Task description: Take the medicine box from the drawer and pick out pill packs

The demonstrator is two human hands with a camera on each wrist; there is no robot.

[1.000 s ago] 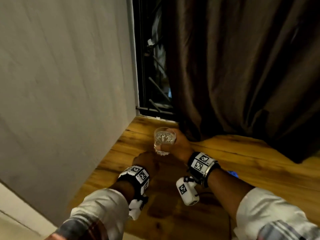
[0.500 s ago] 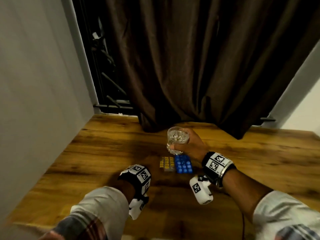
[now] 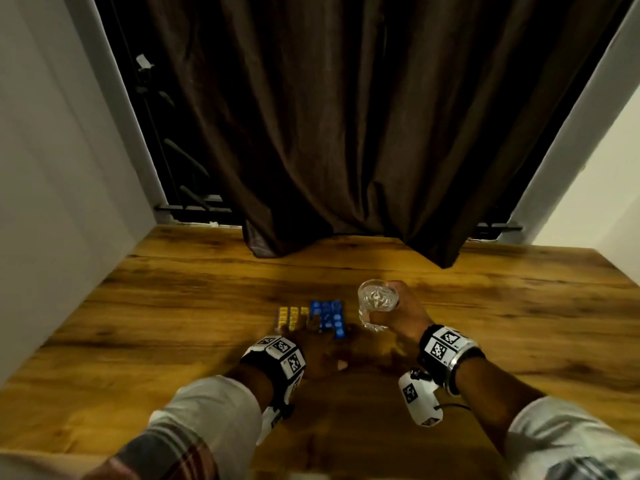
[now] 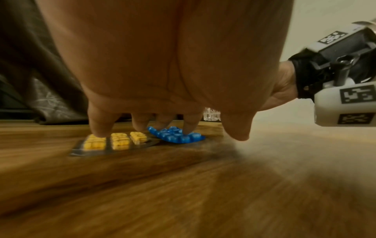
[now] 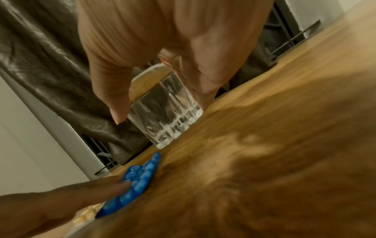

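Two pill packs lie side by side on the wooden table (image 3: 180, 306): a yellow one (image 3: 290, 317) (image 4: 114, 141) on the left and a blue one (image 3: 329, 315) (image 4: 177, 135) (image 5: 138, 178) on the right. My left hand (image 3: 313, 344) (image 4: 146, 127) reaches over them with straight, spread fingers, the fingertips touching both packs. My right hand (image 3: 398, 317) (image 5: 160, 90) grips a clear glass tumbler (image 3: 375, 304) (image 5: 167, 116) just right of the blue pack, its base at the table surface. No medicine box or drawer is in view.
A dark brown curtain (image 3: 346, 133) hangs onto the table's far edge, with a black window frame (image 3: 166, 168) behind it. White walls (image 3: 52, 168) close in on the left and right. Bare wood lies all round the packs.
The view has swung right and the pill packs came into sight. My right hand carried the glass rightward past the packs. My left hand moved forward onto the packs.
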